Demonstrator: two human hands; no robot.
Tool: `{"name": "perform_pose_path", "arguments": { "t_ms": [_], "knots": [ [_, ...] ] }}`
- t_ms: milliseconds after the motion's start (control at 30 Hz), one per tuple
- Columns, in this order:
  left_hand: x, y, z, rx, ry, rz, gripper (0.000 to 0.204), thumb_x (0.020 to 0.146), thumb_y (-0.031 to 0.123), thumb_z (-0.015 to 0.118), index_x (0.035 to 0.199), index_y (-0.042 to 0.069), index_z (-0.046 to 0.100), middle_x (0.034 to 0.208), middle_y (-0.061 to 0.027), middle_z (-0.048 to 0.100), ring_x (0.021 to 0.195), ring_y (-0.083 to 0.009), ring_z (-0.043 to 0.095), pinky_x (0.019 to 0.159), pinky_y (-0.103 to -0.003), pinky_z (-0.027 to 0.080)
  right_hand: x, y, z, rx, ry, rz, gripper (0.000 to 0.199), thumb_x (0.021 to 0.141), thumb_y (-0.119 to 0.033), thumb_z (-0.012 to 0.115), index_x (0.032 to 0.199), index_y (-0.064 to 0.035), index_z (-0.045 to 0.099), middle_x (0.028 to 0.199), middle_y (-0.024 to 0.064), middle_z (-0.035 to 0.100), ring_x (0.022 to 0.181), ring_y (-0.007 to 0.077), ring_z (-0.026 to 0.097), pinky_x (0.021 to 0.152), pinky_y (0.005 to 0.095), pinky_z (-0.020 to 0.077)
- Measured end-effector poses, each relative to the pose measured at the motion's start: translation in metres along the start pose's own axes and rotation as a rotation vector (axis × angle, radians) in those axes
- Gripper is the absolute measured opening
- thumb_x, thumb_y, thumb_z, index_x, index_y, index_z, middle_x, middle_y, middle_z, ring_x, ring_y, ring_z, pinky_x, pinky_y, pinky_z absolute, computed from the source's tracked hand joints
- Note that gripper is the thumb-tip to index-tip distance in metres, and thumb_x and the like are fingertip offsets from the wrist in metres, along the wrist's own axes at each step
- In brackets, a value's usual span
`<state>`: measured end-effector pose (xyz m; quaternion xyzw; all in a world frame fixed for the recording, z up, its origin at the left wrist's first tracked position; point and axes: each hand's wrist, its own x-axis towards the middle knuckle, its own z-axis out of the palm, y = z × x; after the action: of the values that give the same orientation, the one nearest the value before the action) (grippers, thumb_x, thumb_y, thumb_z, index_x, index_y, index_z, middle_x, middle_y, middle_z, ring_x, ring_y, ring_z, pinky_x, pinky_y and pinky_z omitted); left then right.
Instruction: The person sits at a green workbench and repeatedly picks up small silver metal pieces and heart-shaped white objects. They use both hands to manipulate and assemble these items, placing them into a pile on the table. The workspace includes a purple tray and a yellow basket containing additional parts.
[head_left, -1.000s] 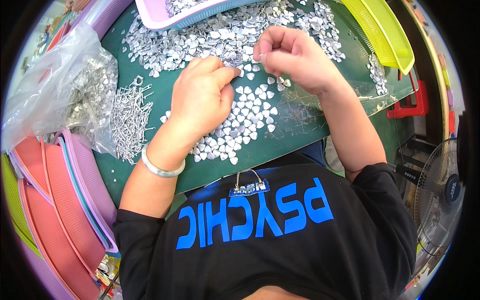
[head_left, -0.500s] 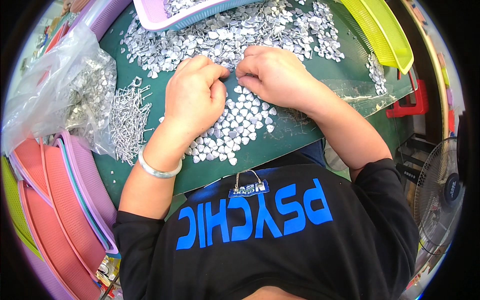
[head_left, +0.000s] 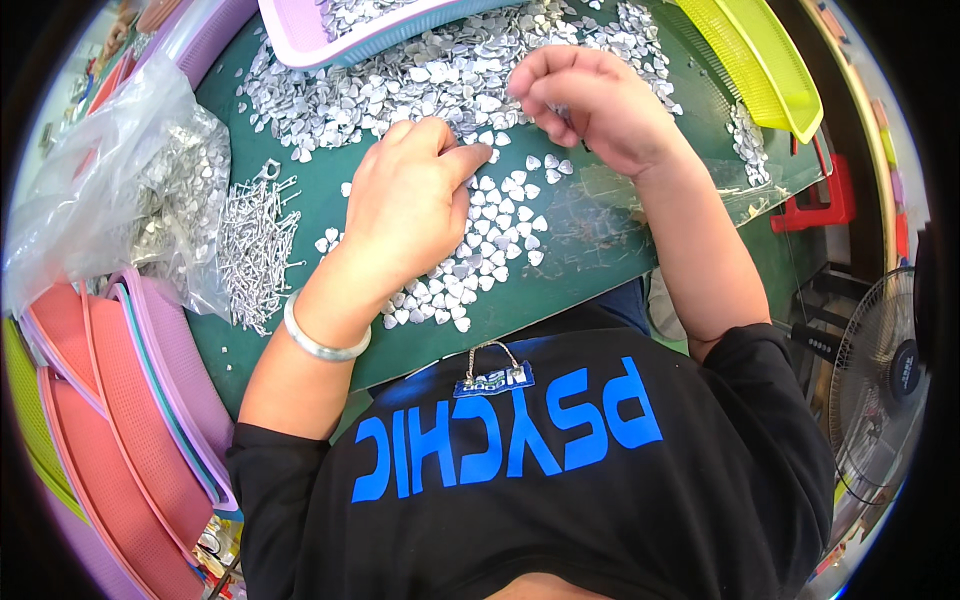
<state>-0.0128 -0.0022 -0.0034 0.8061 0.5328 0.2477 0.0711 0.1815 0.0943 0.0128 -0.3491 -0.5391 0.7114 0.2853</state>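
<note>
A worker's right hand (head_left: 605, 105) lifts away at 1 o'clock in the head view, half a second after meeting the left hand (head_left: 408, 200) over a green counter (head_left: 320, 178) strewn with silver hearts (head_left: 490, 212). Its fingers are half curled; whether they grip a piece cannot be told. The left, toward 11 o'clock, has thumb and forefinger drawn together at the loose hearts' upper edge, any hold unclear. The parting bares several hearts between the hands, though the left covers others near the centre. A larger heap (head_left: 450, 80) spreads at 12 o'clock, partly hidden by a lilac tray (head_left: 295, 35) at 11. Metal pins (head_left: 258, 250) lie toward 9, a plastic bag (head_left: 90, 190) at 10, stacked baskets (head_left: 120, 420) at 8, a lime basket (head_left: 755, 70) at 2, a fan (head_left: 905, 368) past 3.
</note>
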Motion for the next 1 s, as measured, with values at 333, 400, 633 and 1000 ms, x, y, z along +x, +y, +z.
{"name": "perform_pose_path", "arguments": {
  "t_ms": [333,400,633,1000],
  "knots": [
    [-0.002,-0.002,-0.001,-0.085,0.009,-0.006,0.03,0.07,-0.004,0.054,0.092,0.007,0.072,0.078,-0.0064,0.056,0.076,-0.0257,0.054,0.07,-0.035,0.045,-0.006,0.02,0.005,-1.069,0.004,-0.386,0.012,0.074,-0.012,0.063,0.082,-0.0094,0.071,0.074,0.0104,0.067,0.072,0.0299,0.065,0.067,0.0383,0.0522],
    [-0.003,-0.002,-0.002,-0.087,0.008,-0.002,0.03,0.07,-0.004,0.054,0.092,0.007,0.072,0.077,-0.0064,0.056,0.076,-0.0256,0.054,0.069,-0.035,0.045,-0.006,0.018,0.004,-1.089,-0.061,-0.381,0.012,0.074,-0.012,0.063,0.082,-0.0096,0.071,0.074,0.0104,0.067,0.072,0.0297,0.065,0.067,0.0384,0.0522],
    [-0.003,-0.004,-0.001,-0.117,0.03,-0.009,0.027,0.071,-0.004,0.054,0.091,0.004,0.07,0.076,-0.0076,0.056,0.075,-0.0264,0.054,0.07,-0.036,0.046,-0.008,0.015,0.008,-1.107,-0.048,-0.366,0.012,0.074,-0.012,0.064,0.083,-0.0095,0.07,0.076,0.0105,0.067,0.074,0.0304,0.065,0.068,0.0395,0.0513],
    [-0.003,-0.005,-0.002,-0.11,0.021,-0.007,0.025,0.071,-0.004,0.055,0.09,0.004,0.07,0.077,-0.0078,0.056,0.076,-0.0264,0.055,0.07,-0.036,0.046,-0.009,0.018,0.011,-1.109,-0.094,-0.442,0.009,0.072,-0.008,0.061,0.079,-0.0075,0.066,0.077,0.0097,0.066,0.075,0.0312,0.063,0.066,0.0414,0.0499]
  ]
}}
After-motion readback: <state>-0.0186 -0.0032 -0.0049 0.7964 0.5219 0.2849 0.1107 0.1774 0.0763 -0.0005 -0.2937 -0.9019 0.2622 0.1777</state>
